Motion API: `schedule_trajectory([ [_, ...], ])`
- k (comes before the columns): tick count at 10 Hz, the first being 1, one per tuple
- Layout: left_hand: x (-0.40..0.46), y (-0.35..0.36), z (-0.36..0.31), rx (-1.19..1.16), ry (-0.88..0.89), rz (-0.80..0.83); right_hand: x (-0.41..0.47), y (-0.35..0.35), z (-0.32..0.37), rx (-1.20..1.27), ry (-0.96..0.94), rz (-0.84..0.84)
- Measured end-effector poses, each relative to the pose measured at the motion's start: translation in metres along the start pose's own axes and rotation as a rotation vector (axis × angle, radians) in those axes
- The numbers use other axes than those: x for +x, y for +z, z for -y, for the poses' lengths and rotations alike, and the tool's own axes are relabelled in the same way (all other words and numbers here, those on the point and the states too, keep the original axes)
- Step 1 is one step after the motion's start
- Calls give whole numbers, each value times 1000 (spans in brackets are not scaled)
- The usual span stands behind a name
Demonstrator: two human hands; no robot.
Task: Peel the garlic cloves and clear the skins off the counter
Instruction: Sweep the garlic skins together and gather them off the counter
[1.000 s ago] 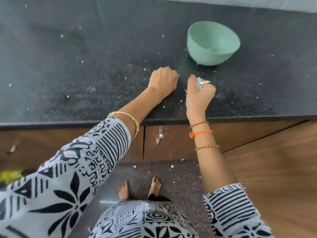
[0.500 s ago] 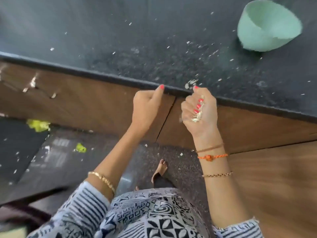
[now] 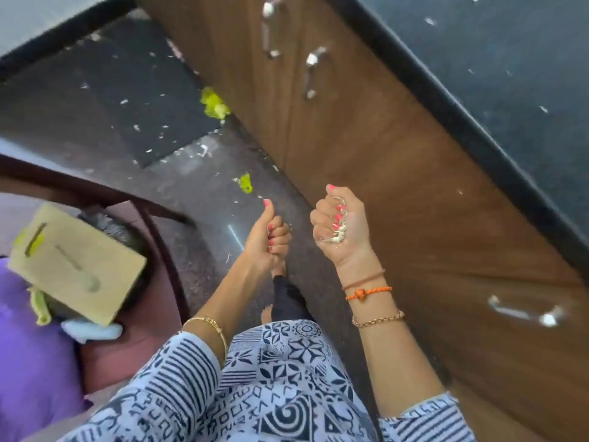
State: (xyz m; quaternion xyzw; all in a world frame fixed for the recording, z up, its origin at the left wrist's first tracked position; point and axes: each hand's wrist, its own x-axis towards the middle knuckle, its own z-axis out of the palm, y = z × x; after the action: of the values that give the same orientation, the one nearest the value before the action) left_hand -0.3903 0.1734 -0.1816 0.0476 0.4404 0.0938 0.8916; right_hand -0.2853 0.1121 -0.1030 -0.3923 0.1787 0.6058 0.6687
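I hold the garlic skins (image 3: 334, 238) bunched in my right hand (image 3: 342, 229), fingers curled tight on them beside the counter (image 3: 497, 100), left hand (image 3: 266, 239) fisted, apparently empty; papery, light flakes need an enclosing grip.

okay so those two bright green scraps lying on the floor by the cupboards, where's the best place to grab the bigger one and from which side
Judging from this blurred view, pinch the bigger green scrap from above, at its edge away from the cupboard. It lies flat on the dark floor mat close against the cupboard base, so that side looks blocked. The right hand grips garlic skins, so the left hand seems likelier.
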Motion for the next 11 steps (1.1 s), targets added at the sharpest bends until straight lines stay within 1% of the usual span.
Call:
schedule_trajectory([
  [1,-9,-3,-26,-36,37,-28,27,34,-4,-90,124,99],
  [2,-17,-2,-55,-7,83,-32,43,64,-9,-132,201,147],
  [4,-16,4,-86,23,116,29,49,78,-10,-107,178,170],
  [5,-17,9,-81,31,115,61,43,71,-8,-68,126,182],
  [6,-21,7,-69,48,105,105,34,60,-9,-7,119,275],
  [7,-32,10,-56,79,104,138,19,55,-12,67,83,294],
  [8,-47,31,-40,119,107,177,-7,51,-6,54,-64,176],
  [10,-63,92,-2,204,52,302,-63,26,20,185,-285,130],
  [11,-66,128,28,277,15,320,-88,-1,36,146,-454,17],
])
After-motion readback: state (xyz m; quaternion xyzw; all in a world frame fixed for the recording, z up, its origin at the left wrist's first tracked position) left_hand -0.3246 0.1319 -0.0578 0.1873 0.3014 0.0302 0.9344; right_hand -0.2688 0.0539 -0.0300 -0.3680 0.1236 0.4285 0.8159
